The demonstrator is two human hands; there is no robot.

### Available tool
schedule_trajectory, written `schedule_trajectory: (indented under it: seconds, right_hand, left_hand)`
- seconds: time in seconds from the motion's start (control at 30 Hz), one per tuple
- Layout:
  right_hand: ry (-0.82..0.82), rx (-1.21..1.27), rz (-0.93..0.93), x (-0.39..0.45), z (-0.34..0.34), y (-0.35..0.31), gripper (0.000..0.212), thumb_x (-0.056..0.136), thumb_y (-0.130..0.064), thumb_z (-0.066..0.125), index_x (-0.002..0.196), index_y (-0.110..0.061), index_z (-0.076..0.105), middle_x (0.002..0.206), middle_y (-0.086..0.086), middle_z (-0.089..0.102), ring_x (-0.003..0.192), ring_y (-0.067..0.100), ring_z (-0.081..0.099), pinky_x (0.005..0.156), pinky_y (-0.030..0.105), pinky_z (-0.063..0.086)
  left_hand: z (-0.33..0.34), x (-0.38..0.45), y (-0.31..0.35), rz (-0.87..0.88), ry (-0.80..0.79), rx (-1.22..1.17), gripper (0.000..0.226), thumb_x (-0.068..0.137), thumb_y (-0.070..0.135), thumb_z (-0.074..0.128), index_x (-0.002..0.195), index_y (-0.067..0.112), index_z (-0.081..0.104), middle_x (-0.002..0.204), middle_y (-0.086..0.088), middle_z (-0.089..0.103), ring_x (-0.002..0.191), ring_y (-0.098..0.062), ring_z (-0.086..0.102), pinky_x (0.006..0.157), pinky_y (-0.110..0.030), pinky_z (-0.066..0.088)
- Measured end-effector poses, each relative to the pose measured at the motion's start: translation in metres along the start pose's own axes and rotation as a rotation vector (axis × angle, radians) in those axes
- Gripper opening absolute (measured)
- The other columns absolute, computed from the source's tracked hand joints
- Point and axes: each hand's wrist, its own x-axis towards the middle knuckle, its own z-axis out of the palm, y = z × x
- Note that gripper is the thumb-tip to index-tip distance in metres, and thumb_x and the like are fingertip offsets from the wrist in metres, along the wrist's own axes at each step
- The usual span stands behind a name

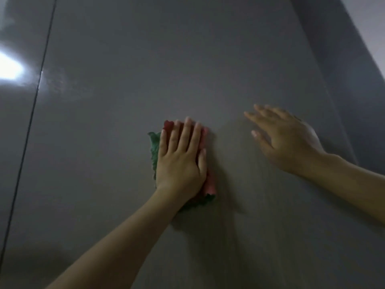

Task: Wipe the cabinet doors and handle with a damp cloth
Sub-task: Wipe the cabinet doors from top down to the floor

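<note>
At frame centre the left hand (181, 157) presses a cloth (155, 147) (red and green) flat against the grey cabinet door (145, 69), fingers straight. Right hand (287, 138), centre right, fingers spread and relaxed, holds nothing.

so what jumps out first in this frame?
The red and green cloth at centre, pressed flat against the grey cabinet door under the left hand, fingers straight. To its right, the right hand is spread open at the door and holds nothing; whether it touches is unclear. A bright glare sits at the far left edge, beyond the dark seam between doors.
</note>
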Motion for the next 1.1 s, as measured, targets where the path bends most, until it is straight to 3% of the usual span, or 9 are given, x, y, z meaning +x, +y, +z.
schedule_trajectory:
  seconds: [0.13,0.23,0.37,0.43,0.53,0.63,0.77,0.9,1.1]
  right_hand:
    - [-0.106,0.067,0.016,-0.006,0.011,0.019,0.054,0.096,-0.047,0.017,0.148,-0.035,0.022,0.156,-0.011,0.018,0.145,0.007,0.009,0.106,0.019,0.008]
    - [-0.091,0.081,0.025,-0.006,0.01,0.018,0.054,0.094,-0.046,0.02,0.147,-0.037,0.023,0.156,-0.012,0.018,0.145,0.007,0.008,0.103,0.019,0.008]
    - [-0.139,0.083,0.005,-0.006,0.006,0.02,0.059,0.091,-0.047,0.015,0.148,-0.037,0.02,0.157,-0.011,0.015,0.145,0.007,0.006,0.11,0.022,0.009]
    - [-0.166,0.08,-0.01,-0.006,0.005,0.024,0.053,0.097,-0.045,0.018,0.149,-0.036,0.017,0.158,-0.011,0.013,0.145,0.007,0.004,0.113,0.024,0.008]
    - [-0.178,0.08,-0.048,-0.005,0.006,0.027,0.049,0.101,-0.036,0.024,0.15,-0.033,0.016,0.158,-0.01,0.01,0.145,0.008,0.002,0.115,0.024,0.005]
    - [-0.159,0.156,-0.055,-0.004,0.005,0.031,0.048,0.101,-0.031,0.029,0.149,-0.03,0.024,0.157,-0.008,0.018,0.145,0.007,0.009,0.116,0.027,0.012]
    - [0.026,0.209,0.0,-0.02,0.0,0.039,0.053,0.09,-0.029,0.031,0.14,-0.017,0.045,0.144,0.003,0.045,0.135,0.016,0.039,0.109,0.031,0.029]
    - [0.146,0.048,0.109,-0.052,0.0,0.052,0.054,0.089,-0.028,0.029,0.129,-0.005,0.057,0.133,0.013,0.056,0.123,0.028,0.052,0.104,0.035,0.034]
    - [0.177,-0.053,0.194,-0.092,0.003,0.068,0.05,0.088,-0.025,0.034,0.12,0.0,0.061,0.122,0.017,0.062,0.111,0.031,0.061,0.094,0.039,0.045]
  left_hand:
    - [0.009,0.017,0.043,-0.032,0.044,-0.005,0.063,0.094,0.042,0.012,0.152,0.017,0.012,0.16,-0.005,0.007,0.147,-0.026,0.001,0.116,-0.044,-0.007]
    - [0.011,-0.003,0.064,0.172,0.026,-0.03,0.058,0.095,0.038,0.026,0.148,0.016,0.03,0.155,-0.008,0.026,0.144,-0.03,0.021,0.115,-0.048,0.009]
    - [0.009,-0.015,0.044,0.364,-0.002,-0.031,0.055,0.098,0.04,0.028,0.149,0.02,0.029,0.155,-0.004,0.026,0.145,-0.025,0.021,0.118,-0.045,0.011]
    - [0.007,-0.004,0.032,0.301,0.019,-0.01,0.056,0.097,0.041,0.025,0.148,0.02,0.03,0.155,-0.004,0.026,0.144,-0.025,0.021,0.118,-0.043,0.009]
    - [0.006,0.023,0.042,0.036,0.004,0.01,0.063,0.094,0.046,0.009,0.152,0.022,0.015,0.159,-0.002,0.009,0.147,-0.021,0.003,0.118,-0.038,-0.006]
    - [0.012,0.035,0.078,-0.029,0.032,-0.027,0.066,0.092,0.045,0.006,0.152,0.019,0.01,0.16,-0.004,0.005,0.148,-0.023,-0.001,0.117,-0.04,-0.012]
    - [0.015,-0.006,0.096,0.281,0.001,-0.06,0.056,0.096,0.039,0.027,0.148,0.018,0.031,0.155,-0.007,0.027,0.144,-0.029,0.021,0.118,-0.047,0.009]
    - [0.016,-0.023,0.072,0.411,-0.004,-0.039,0.054,0.097,0.04,0.029,0.147,0.02,0.035,0.154,-0.003,0.03,0.144,-0.022,0.024,0.118,-0.043,0.013]
    - [0.02,0.041,0.109,0.132,0.007,-0.03,0.061,0.095,0.041,0.018,0.151,0.017,0.021,0.158,-0.005,0.016,0.147,-0.026,0.011,0.119,-0.043,-0.003]
